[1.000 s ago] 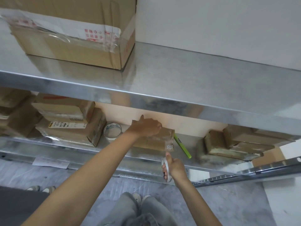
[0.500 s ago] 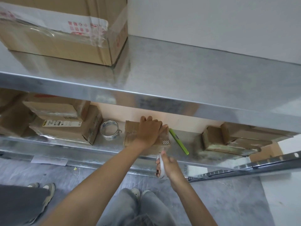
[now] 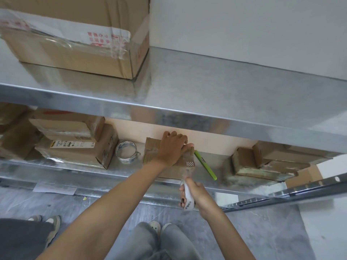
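The galvanised steel upper shelf [image 3: 206, 87] hides the back of the lower shelf [image 3: 221, 166], and its taped carton [image 3: 75, 44] is cut off at ten o'clock. On the lower shelf a flat cardboard box [image 3: 151, 152] lies half covered by the left hand [image 3: 173, 147], whose straight fingers press down on it. At five o'clock of the box, the right hand [image 3: 197, 192] wraps its fingers round a white cutter [image 3: 187, 196] whose tip is blurred. A slim green tool [image 3: 205, 165] lies at three o'clock of the box.

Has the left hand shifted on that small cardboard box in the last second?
Yes: the left hand has slid right across the small brown cardboard box, toward the slim green pen beside it.
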`<state>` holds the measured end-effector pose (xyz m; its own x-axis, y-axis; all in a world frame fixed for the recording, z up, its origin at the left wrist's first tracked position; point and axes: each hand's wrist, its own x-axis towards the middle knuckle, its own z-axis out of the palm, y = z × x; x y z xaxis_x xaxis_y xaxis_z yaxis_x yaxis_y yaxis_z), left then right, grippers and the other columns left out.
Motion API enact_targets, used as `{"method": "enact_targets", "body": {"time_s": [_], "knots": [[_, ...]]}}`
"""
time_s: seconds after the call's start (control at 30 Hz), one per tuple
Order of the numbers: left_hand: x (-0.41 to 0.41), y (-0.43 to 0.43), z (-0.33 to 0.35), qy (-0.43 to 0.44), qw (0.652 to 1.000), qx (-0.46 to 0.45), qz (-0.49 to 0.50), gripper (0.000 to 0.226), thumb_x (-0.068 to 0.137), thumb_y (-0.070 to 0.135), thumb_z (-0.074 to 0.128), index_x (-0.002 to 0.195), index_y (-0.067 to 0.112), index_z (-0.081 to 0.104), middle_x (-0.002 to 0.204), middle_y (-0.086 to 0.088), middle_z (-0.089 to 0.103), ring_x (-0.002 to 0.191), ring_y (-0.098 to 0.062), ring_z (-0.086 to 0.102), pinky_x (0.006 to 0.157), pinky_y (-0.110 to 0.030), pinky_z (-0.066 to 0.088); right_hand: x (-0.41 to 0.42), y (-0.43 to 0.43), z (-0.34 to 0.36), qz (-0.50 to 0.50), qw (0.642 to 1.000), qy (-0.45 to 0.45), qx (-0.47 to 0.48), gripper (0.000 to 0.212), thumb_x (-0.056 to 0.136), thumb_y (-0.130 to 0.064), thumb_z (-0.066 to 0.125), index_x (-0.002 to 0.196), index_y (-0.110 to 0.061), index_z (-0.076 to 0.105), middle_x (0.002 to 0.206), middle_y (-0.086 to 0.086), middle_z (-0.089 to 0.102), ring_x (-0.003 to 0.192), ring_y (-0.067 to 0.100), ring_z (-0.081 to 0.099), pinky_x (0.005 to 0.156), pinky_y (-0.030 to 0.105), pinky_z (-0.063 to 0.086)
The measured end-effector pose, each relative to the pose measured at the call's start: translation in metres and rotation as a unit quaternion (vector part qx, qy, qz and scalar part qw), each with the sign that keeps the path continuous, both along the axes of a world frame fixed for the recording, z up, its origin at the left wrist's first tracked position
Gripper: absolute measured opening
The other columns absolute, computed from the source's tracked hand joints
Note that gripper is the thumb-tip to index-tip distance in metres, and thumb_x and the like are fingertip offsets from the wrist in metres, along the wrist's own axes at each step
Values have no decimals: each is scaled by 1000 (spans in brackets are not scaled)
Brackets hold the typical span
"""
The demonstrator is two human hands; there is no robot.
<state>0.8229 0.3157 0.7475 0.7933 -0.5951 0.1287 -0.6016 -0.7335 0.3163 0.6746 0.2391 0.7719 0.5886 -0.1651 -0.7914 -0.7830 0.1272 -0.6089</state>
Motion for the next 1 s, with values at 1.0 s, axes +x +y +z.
{"method": "enact_targets", "body": {"time_s": [1.0], "knots": [[-124,25,-18,517,742,-382,190,29,98,5,43,77,17,59,80,6,60,75,-6,52,70,-13,40,0,-36,3,195,973,-21,-124,26,96,-24,51,77,-9,61,67,7,64,60,17,61,60,21,49]]}}
